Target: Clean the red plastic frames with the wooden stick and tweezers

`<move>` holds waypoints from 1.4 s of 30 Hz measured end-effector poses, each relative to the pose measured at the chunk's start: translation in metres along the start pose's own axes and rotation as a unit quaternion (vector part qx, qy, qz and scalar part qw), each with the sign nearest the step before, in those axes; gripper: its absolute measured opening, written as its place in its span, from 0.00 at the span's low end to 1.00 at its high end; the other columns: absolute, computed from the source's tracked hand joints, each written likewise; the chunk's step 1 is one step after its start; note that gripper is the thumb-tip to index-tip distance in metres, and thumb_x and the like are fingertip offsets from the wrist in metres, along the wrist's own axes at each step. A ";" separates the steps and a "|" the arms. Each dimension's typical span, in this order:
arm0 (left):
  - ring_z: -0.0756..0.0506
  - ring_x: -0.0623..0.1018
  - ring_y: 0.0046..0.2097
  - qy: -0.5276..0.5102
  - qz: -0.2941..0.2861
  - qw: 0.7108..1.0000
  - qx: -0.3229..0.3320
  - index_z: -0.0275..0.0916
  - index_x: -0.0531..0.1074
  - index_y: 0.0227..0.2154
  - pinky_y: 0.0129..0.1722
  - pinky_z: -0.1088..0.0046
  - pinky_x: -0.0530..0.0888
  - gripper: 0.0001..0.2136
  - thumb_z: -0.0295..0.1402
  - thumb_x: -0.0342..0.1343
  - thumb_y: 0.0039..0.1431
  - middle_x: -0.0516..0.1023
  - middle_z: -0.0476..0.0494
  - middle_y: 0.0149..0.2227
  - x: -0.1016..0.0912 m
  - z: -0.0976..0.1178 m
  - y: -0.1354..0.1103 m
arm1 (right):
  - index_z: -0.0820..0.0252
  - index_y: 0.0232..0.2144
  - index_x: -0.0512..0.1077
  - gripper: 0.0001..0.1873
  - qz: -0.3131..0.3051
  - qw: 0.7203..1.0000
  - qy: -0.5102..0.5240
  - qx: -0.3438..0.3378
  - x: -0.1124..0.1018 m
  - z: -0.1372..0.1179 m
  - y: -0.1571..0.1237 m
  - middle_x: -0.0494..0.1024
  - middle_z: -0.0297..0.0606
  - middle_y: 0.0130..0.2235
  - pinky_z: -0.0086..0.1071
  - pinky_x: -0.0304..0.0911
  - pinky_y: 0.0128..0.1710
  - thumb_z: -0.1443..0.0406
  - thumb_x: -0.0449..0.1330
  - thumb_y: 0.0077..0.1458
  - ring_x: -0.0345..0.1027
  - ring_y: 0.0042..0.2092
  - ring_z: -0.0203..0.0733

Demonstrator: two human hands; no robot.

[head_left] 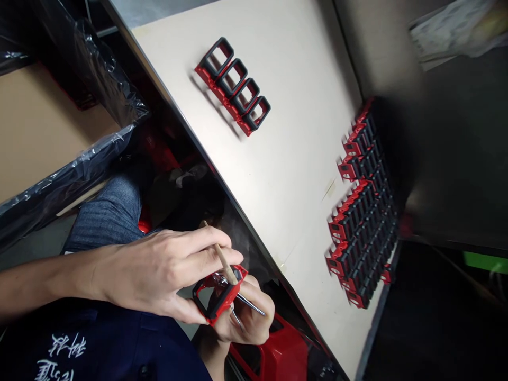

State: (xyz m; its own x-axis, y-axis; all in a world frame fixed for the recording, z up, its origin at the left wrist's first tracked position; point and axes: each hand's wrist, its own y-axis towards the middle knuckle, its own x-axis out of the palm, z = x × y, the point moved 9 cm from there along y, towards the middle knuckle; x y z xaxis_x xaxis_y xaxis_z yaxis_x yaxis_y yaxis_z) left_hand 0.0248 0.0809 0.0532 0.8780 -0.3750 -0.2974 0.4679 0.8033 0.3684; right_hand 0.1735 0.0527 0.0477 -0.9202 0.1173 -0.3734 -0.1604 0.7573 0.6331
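A small red-and-black plastic frame [220, 301] is pinched between the thumb and fingers of my left hand [162, 275], which is closed and seen from its back. A wooden stick [222, 259] passes between the fingers of that hand, its lower end against the frame's edge. My right hand [254, 312] is curled closed behind and beneath the frame. A thin shiny metal tool with two prongs [251, 305] lies across its fingers; its other end runs behind the frame, and its exact kind is hard to make out. Both hands are off the table, in front of its edge.
Several matching frames [234, 87] stand in a row on the pale table [278, 185]. Many more form a block of rows [361, 222] along its far side. To the left is a cardboard box [47, 116] lined with black plastic. A red plastic object [281, 349] sits below the table edge.
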 end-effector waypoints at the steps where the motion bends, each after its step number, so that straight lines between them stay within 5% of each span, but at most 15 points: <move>1: 0.37 0.80 0.57 0.001 -0.001 1.000 0.002 0.23 0.67 0.58 0.56 0.67 0.80 0.24 0.34 0.64 0.65 0.76 0.25 0.56 0.000 0.000 0.000 | 0.62 0.53 0.76 0.14 -0.007 1.000 -0.001 -0.002 0.001 0.000 0.000 0.79 0.38 0.36 0.32 0.72 0.22 0.71 0.62 0.65 0.75 0.31 0.41; 24: 0.38 0.82 0.51 -0.030 -0.007 0.999 -0.010 0.25 0.69 0.56 0.50 0.67 0.82 0.24 0.30 0.67 0.61 0.77 0.27 0.54 0.006 -0.002 0.000 | 0.61 0.50 0.76 0.14 0.018 1.000 0.008 0.009 -0.001 0.001 -0.005 0.77 0.36 0.33 0.32 0.68 0.22 0.72 0.62 0.63 0.73 0.30 0.41; 27: 0.38 0.82 0.52 -0.056 0.003 0.998 -0.009 0.25 0.69 0.57 0.52 0.68 0.81 0.25 0.32 0.66 0.62 0.76 0.26 0.55 0.004 -0.003 -0.001 | 0.59 0.43 0.74 0.06 0.012 0.996 0.040 0.074 0.002 0.009 -0.003 0.73 0.33 0.30 0.32 0.63 0.20 0.65 0.61 0.65 0.67 0.26 0.39; 31: 0.39 0.80 0.55 -0.073 0.022 0.997 0.005 0.26 0.67 0.60 0.57 0.69 0.79 0.24 0.30 0.65 0.64 0.75 0.27 0.56 0.000 -0.003 -0.001 | 0.53 0.34 0.61 0.10 -0.013 0.955 0.202 0.218 0.015 0.034 -0.006 0.64 0.28 0.26 0.31 0.55 0.16 0.56 0.53 0.66 0.57 0.19 0.37; 37: 0.41 0.80 0.57 -0.064 -0.008 0.998 0.015 0.31 0.66 0.62 0.58 0.69 0.78 0.23 0.30 0.61 0.67 0.75 0.29 0.60 0.005 -0.004 0.001 | 0.50 0.34 0.54 0.12 -0.041 0.932 0.220 0.286 0.022 0.051 -0.009 0.50 0.22 0.23 0.27 0.43 0.15 0.53 0.49 0.67 0.42 0.16 0.34; 42: 0.40 0.81 0.55 -0.061 -0.024 0.998 0.011 0.30 0.66 0.61 0.57 0.66 0.79 0.21 0.29 0.60 0.68 0.75 0.29 0.60 0.007 -0.006 0.002 | 0.53 0.30 0.64 0.19 -0.077 0.942 0.150 0.291 0.023 0.054 -0.021 0.59 0.26 0.21 0.29 0.55 0.18 0.50 0.49 0.70 0.54 0.19 0.36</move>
State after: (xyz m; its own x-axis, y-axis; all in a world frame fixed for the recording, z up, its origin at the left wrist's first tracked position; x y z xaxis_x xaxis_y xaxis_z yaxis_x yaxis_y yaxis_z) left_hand 0.0311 0.0822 0.0469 0.8592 -0.4683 -0.2063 0.5114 0.7725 0.3763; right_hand 0.1746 0.0743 -0.0112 -0.9756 -0.1430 -0.1664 -0.1573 0.9846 0.0763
